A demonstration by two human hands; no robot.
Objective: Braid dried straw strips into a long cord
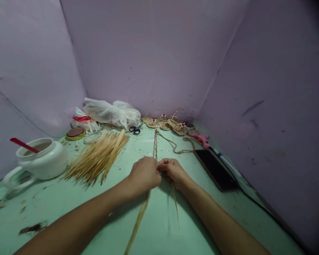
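Observation:
My left hand [145, 174] and my right hand [173, 170] meet at the middle of the green table [159, 226], both closed in a pinch on thin straw strands [140, 216]. The loose strand ends trail back toward me under my wrists. From my fingers a braided straw cord [156, 143] runs away across the table toward the far wall. A pile of cut straw strips [99, 156] lies just left of my left hand.
A white pot [41, 161] with a red stick stands at the left. Black scissors [134, 130], a plastic bag [113, 112] and small woven straw pieces [170, 124] sit at the back. A pink glue gun [200, 138] and a dark phone [215, 169] lie to the right.

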